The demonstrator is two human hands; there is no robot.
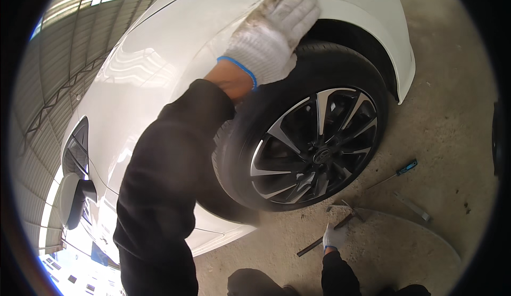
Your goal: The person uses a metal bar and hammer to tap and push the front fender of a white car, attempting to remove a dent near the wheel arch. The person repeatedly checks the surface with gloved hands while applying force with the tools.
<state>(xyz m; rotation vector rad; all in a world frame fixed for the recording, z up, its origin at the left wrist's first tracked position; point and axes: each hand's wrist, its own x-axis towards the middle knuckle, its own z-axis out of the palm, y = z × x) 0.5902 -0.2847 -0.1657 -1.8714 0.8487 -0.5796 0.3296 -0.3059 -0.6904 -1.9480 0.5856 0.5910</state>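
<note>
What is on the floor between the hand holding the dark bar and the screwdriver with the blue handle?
In the head view, between the right hand on the dark bar and the screwdriver, a crossed metal tool lies on the concrete floor.

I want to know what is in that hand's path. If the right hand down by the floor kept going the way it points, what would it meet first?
Probably the tire: the right hand, holding a dark bar, points toward it, though depth is unclear.

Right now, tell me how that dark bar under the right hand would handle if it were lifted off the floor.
The dark bar looks like straight metal, so probably stiff and heavy for its thinness. It lies flat on the concrete floor with a crosspiece at its far end, which would likely stop it rolling. The right hand wears a knit glove, so grip seems fair.
</note>
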